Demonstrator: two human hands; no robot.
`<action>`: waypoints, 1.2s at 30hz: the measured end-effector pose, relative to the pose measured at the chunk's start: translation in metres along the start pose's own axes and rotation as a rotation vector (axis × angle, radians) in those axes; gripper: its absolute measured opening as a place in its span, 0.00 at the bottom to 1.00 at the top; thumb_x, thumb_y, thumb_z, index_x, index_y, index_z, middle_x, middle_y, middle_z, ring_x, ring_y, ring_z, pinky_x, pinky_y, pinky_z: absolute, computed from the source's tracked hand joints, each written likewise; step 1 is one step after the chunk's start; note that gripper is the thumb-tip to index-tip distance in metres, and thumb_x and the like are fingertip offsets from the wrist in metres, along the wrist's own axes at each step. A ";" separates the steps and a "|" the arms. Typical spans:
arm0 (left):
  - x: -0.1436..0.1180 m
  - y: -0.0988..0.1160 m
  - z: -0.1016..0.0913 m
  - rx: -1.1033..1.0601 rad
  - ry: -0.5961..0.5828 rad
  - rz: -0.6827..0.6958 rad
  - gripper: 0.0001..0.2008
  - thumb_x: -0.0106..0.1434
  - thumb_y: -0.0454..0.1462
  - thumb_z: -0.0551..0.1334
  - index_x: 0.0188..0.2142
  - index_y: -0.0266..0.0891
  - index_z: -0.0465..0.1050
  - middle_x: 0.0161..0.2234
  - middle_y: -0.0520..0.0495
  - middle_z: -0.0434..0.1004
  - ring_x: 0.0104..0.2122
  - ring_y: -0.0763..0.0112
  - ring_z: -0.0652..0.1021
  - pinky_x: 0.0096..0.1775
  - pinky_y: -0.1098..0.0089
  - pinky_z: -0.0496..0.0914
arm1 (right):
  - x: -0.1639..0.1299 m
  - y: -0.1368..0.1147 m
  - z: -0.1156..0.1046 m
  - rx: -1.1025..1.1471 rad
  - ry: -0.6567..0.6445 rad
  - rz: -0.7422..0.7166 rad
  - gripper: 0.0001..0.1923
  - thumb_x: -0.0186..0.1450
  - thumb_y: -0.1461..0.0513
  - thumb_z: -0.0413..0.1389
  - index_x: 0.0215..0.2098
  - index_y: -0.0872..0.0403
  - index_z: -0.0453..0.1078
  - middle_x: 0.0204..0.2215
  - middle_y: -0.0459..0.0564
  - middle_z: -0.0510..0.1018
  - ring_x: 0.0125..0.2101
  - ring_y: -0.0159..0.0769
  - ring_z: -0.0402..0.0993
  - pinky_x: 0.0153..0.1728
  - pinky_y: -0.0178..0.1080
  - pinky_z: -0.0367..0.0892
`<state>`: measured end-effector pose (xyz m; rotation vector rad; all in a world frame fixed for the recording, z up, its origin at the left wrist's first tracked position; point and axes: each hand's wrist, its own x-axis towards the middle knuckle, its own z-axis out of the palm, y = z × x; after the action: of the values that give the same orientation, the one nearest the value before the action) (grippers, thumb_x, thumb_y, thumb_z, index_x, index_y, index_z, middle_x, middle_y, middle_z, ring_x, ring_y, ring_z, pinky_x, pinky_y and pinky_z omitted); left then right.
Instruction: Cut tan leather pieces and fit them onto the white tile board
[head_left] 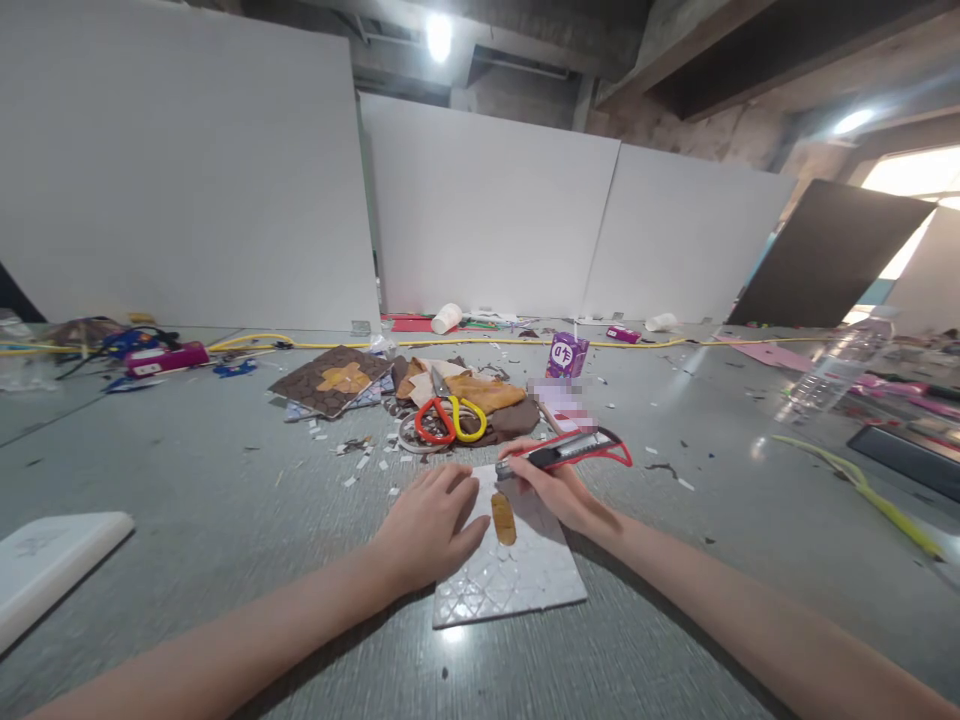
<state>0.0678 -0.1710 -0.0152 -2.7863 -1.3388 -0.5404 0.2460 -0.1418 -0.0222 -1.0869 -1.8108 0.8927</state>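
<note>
Item one: my left hand (pixel 431 520), laid flat with its fingers (pixel 450 480) spread and pressing down on the left part of a white tile (pixel 517 575) with an embossed diamond pattern. It gripped nothing.

Item two: my right hand (pixel 551 490), fingers curled shut around a red and grey utility knife (pixel 562 452), the knife lying roughly level, its tip pointing left at the far edge of the tile.

Item three: the tile itself, lying near me on the grey surface (pixel 225 500), between both forearms. On it sat a small amber-brown strip (pixel 503 518), upright in the scene, between my two hands.

Item four: scissors (pixel 450 415) with one red and one yellow handle, just beyond my hands, resting on a heap of brown and tan scraps (pixel 480 395).

Item five: a dark brown board (pixel 330 380) with a tan shape at its centre, far left of the scissors.

Item six: a small purple carton (pixel 566 355), standing farther off, right of the scraps.

Item seven: a clear plastic bottle (pixel 836 370), well to the right.

Item eight: a white slab (pixel 52 560) at the near left edge; small white cuttings (pixel 360 462) scattered between the board and my left hand.

Item nine: a yellow cable (pixel 480 342) running along the far side of the surface.
</note>
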 end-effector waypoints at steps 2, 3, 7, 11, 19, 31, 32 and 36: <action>0.000 0.000 -0.001 -0.003 -0.006 -0.001 0.13 0.57 0.41 0.50 0.38 0.39 0.64 0.42 0.44 0.65 0.42 0.63 0.67 0.43 0.62 0.63 | 0.000 0.001 -0.001 0.059 0.053 0.016 0.07 0.58 0.60 0.45 0.29 0.54 0.62 0.16 0.40 0.61 0.18 0.26 0.60 0.20 0.30 0.58; 0.000 0.000 -0.001 -0.004 -0.009 -0.002 0.13 0.57 0.41 0.50 0.38 0.39 0.65 0.42 0.44 0.65 0.42 0.63 0.67 0.43 0.61 0.63 | 0.000 0.001 -0.001 0.064 0.063 0.008 0.06 0.58 0.61 0.45 0.28 0.54 0.61 0.16 0.40 0.60 0.18 0.26 0.59 0.20 0.30 0.57; 0.000 0.001 -0.001 -0.010 -0.010 -0.005 0.13 0.57 0.41 0.50 0.38 0.38 0.65 0.42 0.44 0.66 0.42 0.62 0.67 0.43 0.60 0.63 | 0.000 -0.002 0.000 -0.047 0.057 -0.035 0.05 0.56 0.64 0.46 0.23 0.54 0.59 0.15 0.40 0.61 0.18 0.26 0.60 0.21 0.31 0.57; 0.000 0.001 -0.001 -0.016 -0.005 -0.008 0.13 0.57 0.41 0.51 0.39 0.38 0.64 0.42 0.44 0.65 0.42 0.62 0.67 0.43 0.61 0.63 | 0.000 -0.008 0.001 -0.180 0.041 -0.028 0.04 0.55 0.64 0.46 0.23 0.54 0.58 0.14 0.40 0.62 0.18 0.27 0.60 0.22 0.32 0.58; 0.000 0.000 0.000 -0.011 -0.011 -0.002 0.12 0.57 0.41 0.51 0.39 0.37 0.64 0.42 0.43 0.65 0.43 0.62 0.67 0.44 0.61 0.62 | 0.002 -0.013 0.004 -0.399 0.034 -0.072 0.05 0.53 0.65 0.46 0.20 0.54 0.58 0.17 0.43 0.65 0.23 0.30 0.63 0.28 0.33 0.59; 0.001 0.000 0.001 -0.004 -0.008 -0.006 0.12 0.57 0.41 0.51 0.39 0.38 0.64 0.42 0.43 0.65 0.43 0.62 0.66 0.44 0.61 0.62 | 0.001 -0.012 0.008 -0.364 0.088 -0.050 0.08 0.55 0.63 0.47 0.18 0.55 0.58 0.17 0.43 0.64 0.21 0.29 0.61 0.25 0.32 0.57; 0.001 0.000 0.001 -0.006 -0.005 -0.005 0.12 0.57 0.41 0.51 0.38 0.38 0.64 0.42 0.43 0.65 0.43 0.62 0.66 0.44 0.61 0.62 | 0.001 -0.012 0.008 -0.357 0.084 -0.048 0.08 0.55 0.63 0.47 0.18 0.55 0.58 0.17 0.43 0.64 0.21 0.29 0.61 0.25 0.32 0.57; 0.000 0.000 0.000 -0.013 -0.002 0.000 0.12 0.57 0.41 0.51 0.38 0.38 0.64 0.42 0.43 0.66 0.43 0.62 0.66 0.44 0.60 0.62 | 0.001 -0.013 0.007 -0.330 0.083 -0.030 0.09 0.55 0.62 0.46 0.18 0.55 0.58 0.16 0.43 0.64 0.21 0.29 0.61 0.25 0.32 0.57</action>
<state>0.0683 -0.1709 -0.0153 -2.7979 -1.3408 -0.5477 0.2350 -0.1469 -0.0134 -1.2754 -1.9418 0.5322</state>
